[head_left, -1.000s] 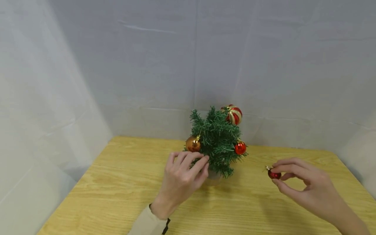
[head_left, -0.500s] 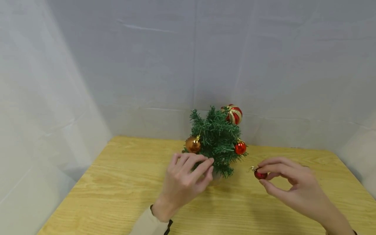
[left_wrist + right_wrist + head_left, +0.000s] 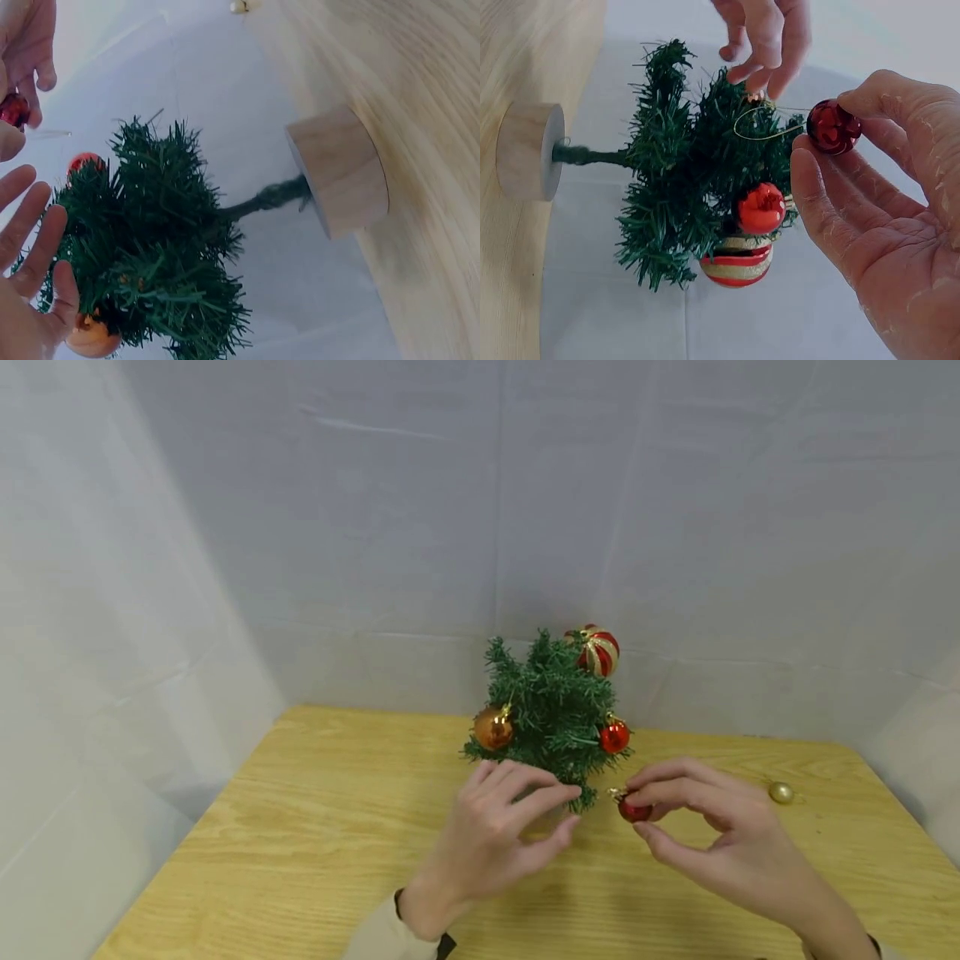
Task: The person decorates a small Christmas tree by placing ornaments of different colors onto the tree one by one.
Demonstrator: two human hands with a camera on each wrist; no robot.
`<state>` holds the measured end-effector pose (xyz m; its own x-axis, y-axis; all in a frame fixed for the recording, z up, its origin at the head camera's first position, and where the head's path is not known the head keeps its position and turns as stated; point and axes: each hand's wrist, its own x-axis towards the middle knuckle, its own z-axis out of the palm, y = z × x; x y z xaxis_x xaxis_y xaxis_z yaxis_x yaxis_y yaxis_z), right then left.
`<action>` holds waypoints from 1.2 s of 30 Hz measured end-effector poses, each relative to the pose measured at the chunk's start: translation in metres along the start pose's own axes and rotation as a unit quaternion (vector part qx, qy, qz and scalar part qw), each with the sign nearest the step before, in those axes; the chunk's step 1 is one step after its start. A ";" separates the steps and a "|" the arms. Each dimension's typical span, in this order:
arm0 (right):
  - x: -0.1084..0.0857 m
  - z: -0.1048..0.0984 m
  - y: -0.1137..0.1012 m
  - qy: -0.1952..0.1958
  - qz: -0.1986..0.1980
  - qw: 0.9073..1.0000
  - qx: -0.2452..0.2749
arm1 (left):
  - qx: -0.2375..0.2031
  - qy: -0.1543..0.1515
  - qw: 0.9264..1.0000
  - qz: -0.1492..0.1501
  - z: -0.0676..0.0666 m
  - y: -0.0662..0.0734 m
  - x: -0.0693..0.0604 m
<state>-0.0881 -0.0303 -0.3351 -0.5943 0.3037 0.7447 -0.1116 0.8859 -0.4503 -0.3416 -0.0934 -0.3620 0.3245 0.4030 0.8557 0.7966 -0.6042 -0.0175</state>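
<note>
Between thumb and fingertips my right hand (image 3: 720, 835) pinches a small dark red bauble (image 3: 834, 127); its thin gold string loop (image 3: 769, 135) sticks out toward the tree. My left hand (image 3: 502, 827) hovers in front of the small green Christmas tree (image 3: 551, 702), fingers loosely bent, thumb apart, with nothing between them. On the tree hang an orange-gold bauble (image 3: 492, 728) at the left, a bright red bauble (image 3: 614, 737) at the right, and a red-and-gold striped bauble (image 3: 597, 652) near the top. A round wooden base (image 3: 341, 172) carries the trunk.
Behind my right hand a small gold bauble (image 3: 781, 792) lies on the wooden table (image 3: 360, 768). Pale sheeting (image 3: 390, 527) stands behind the table's back edge.
My right hand has moved left with the dark red bauble, uncovering the gold one. My left hand has shifted right and its thumb and fingers have spread apart.
</note>
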 end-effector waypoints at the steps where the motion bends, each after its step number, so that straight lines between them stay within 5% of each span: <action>1: 0.001 0.001 0.000 0.000 -0.001 1.000 0.000 | -0.002 -0.002 1.000 -0.004 0.000 0.001 0.000; 18: 0.004 0.009 -0.006 -0.012 0.005 0.999 0.030 | -0.038 0.010 0.998 -0.055 0.007 0.010 0.001; 28: 0.003 0.017 -0.011 -0.025 0.106 0.994 0.005 | -0.072 0.052 0.993 -0.074 0.002 0.007 -0.001; 36: 0.008 0.033 -0.005 -0.008 0.072 0.994 -0.077 | -0.079 0.057 0.993 -0.071 0.000 0.007 -0.002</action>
<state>-0.1185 -0.0438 -0.3437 -0.6086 0.4267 0.6690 0.0981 0.8771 -0.4701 -0.3361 -0.0985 -0.3638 0.1476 0.4168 0.8969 0.7368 -0.6513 0.1814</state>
